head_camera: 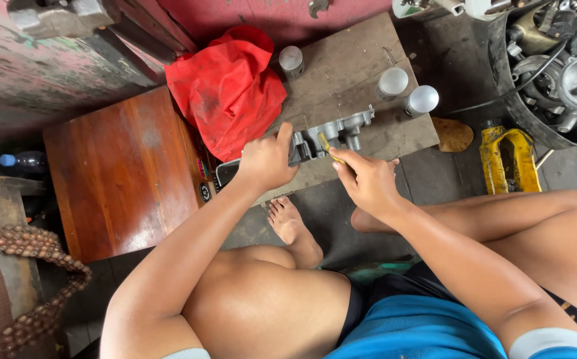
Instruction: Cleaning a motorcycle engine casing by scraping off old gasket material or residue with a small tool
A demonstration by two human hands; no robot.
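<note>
Squarely between both hands: grey cast-metal housing (334,133), lying flat on a worn wooden desk (361,63), long axis running from lower left up toward upper right. Left hand (266,161) clamped on the near-left end, thumb raised against the casting, remaining fingers wrapped out of sight beneath. Right hand (367,181) just right of centre, fingers (343,166) pinched together on a thin yellowish tool (329,147), tip pointing up-left into the housing's open face. Both hands about equally near. Beyond, well apart: three silvery cylinders (393,82), a red cloth (227,90), a yellow bottle (508,158) on the floor. Hidden: the casting's left end behind the left hand, the tool's handle inside the right, exact contact point too small to make out.
</note>
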